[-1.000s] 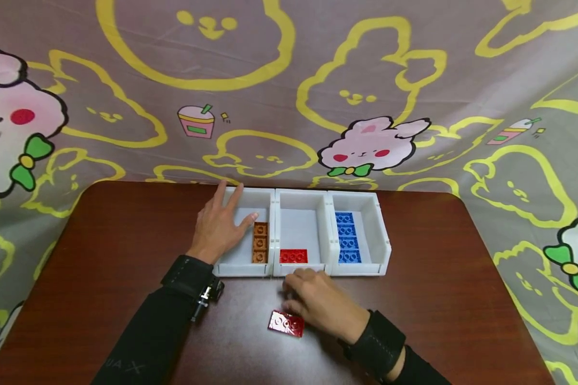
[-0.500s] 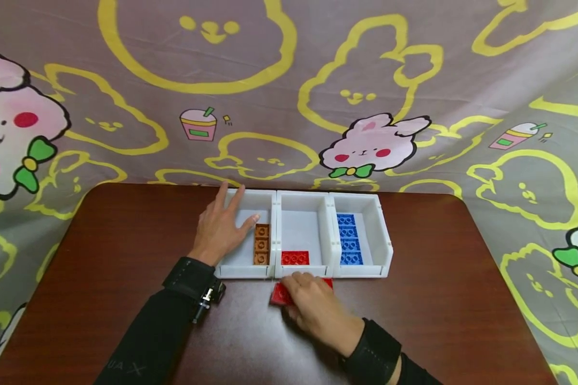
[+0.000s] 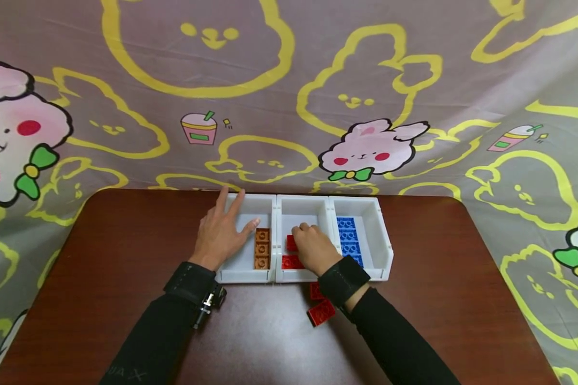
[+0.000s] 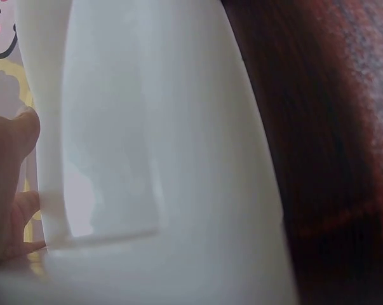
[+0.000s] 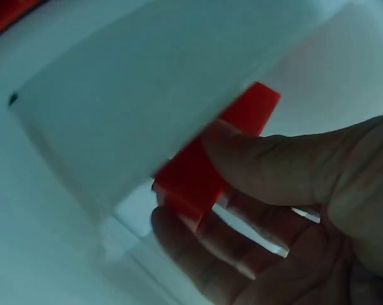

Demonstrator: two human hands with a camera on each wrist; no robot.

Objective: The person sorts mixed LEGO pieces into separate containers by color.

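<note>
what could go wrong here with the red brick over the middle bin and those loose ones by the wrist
The right hand pinches a red brick by its edges inside the middle bin; a loose pinch could let it drop askew onto the red brick already there.

Two loose red bricks lie on the table right beside the right forearm; pulling back could knock them away.

The left hand rests on the left bin; leaning could shift the row.
</note>
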